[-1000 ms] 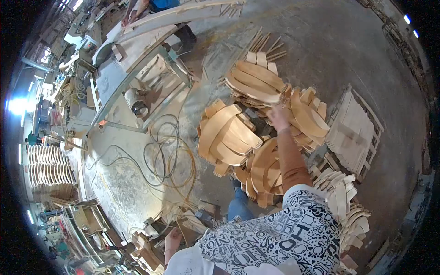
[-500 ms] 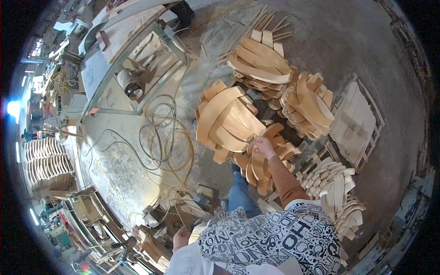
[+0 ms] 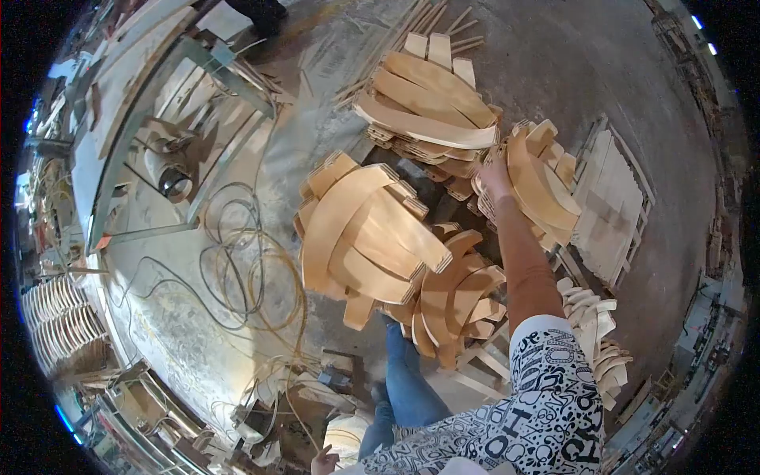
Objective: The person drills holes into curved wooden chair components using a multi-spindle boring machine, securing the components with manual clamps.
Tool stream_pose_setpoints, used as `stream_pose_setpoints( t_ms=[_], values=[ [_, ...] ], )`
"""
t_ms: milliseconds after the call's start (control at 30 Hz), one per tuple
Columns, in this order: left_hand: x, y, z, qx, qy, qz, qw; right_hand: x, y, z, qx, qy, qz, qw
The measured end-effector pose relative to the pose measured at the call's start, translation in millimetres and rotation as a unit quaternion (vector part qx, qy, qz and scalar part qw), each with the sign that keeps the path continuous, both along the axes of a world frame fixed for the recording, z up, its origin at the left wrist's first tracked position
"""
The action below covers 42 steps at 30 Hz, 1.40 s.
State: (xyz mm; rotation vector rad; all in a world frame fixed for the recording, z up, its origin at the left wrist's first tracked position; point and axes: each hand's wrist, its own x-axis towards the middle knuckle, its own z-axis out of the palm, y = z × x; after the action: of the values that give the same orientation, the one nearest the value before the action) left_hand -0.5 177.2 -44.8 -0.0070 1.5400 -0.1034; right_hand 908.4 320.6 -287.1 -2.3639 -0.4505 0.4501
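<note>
My right hand (image 3: 495, 178) reaches out to the left edge of a stack of curved wooden pieces (image 3: 541, 188); its fingertips are hard to make out against the wood. Low in the view, my left hand (image 3: 324, 461) is partly visible, with its fingers apart and nothing in them. A large pile of curved boards (image 3: 356, 229) lies left of my right arm. Darker curved pieces (image 3: 455, 297) lie just beside that pile. Farther back, another stack of long curved boards (image 3: 431, 95) adjoins the stack at my right hand.
A flat slatted wooden stack (image 3: 608, 207) lies at the right. Pale curved pieces (image 3: 587, 317) sit beside my right sleeve. Coiled hoses (image 3: 237, 269) cover the floor at the left, near a metal-framed table (image 3: 150, 229). Thin wooden strips (image 3: 388, 39) lie at the back.
My right hand has moved up and right, from the corner of the large pile to the right stack. My left hand has dropped toward the bottom edge. The view has shifted.
</note>
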Motion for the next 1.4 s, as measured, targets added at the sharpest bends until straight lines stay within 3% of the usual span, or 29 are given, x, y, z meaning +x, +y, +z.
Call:
stream_pose_setpoints(
  t_ms=[33,100,133,200,233,333,367,433,533,600,633,700,733,800,900,1000,1133,1200,1233,1300,1400],
  values=[
    [7,6,-13,-0.002,-0.001,-0.006,1.0,12,4,4,-0.004,-0.001,-0.004,1.0],
    [23,18,-36,-0.002,0.0,-0.016,1.0,31,18,34,0.08,0.104,-0.03,0.991],
    [32,23,-44,-0.001,0.0,-0.021,1.0,45,20,13,0.08,0.105,-0.033,0.991],
    [50,33,-59,0.003,0.002,-0.028,1.0,79,19,-40,0.029,0.016,-0.128,0.991],
    [49,36,-69,0.006,0.003,-0.033,0.999,81,23,-46,0.061,0.03,-0.145,0.987],
    [42,45,-74,0.007,0.017,-0.048,0.999,75,23,-45,0.16,0.091,-0.076,0.98],
    [39,47,-71,0.005,0.023,-0.051,0.998,55,29,-10,0.096,0.062,-0.097,0.989],
    [42,46,-68,0.004,0.027,-0.054,0.998,57,8,-60,0.092,0.027,-0.128,0.987],
    [43,46,-79,0.008,0.024,-0.061,0.998,37,2,-58,0.103,-0.005,-0.216,0.971],
    [52,51,-85,0.015,0.022,-0.068,0.997,42,-9,-95,0.228,0.125,-0.295,0.919],
    [56,54,-91,0.018,0.021,-0.072,0.997,41,-4,-86,0.23,0.124,-0.295,0.919],
    [62,58,-103,0.027,0.019,-0.078,0.996,32,15,-50,0.372,0.374,-0.394,0.753],
    [65,61,-108,0.031,0.019,-0.081,0.996,29,20,-44,0.374,0.374,-0.394,0.752],
    [64,64,-119,0.041,0.02,-0.086,0.995,27,30,-42,0.477,0.441,-0.348,0.676],
    [68,71,-129,0.061,0.027,-0.087,0.994,41,39,-74,0.567,0.393,-0.32,0.65],
    [69,70,-134,0.068,0.035,-0.091,0.993,69,50,-91,0.573,0.329,-0.301,0.687],
    [63,76,-125,0.072,0.052,-0.109,0.99,106,42,-107,0.554,0.356,-0.276,0.701],
    [64,77,-116,0.069,0.058,-0.117,0.989,117,19,-153,0.422,0.187,-0.126,0.878],
    [60,78,-115,0.067,0.058,-0.122,0.989,90,30,-93,0.453,0.352,-0.276,0.771],
    [64,83,-118,0.06,0.046,-0.14,0.987,53,24,-70,0.357,0.377,-0.332,0.787],
    [63,106,-114,0.053,0.037,-0.179,0.982,29,9,-101,0.393,0.359,-0.296,0.793]
  ],
)
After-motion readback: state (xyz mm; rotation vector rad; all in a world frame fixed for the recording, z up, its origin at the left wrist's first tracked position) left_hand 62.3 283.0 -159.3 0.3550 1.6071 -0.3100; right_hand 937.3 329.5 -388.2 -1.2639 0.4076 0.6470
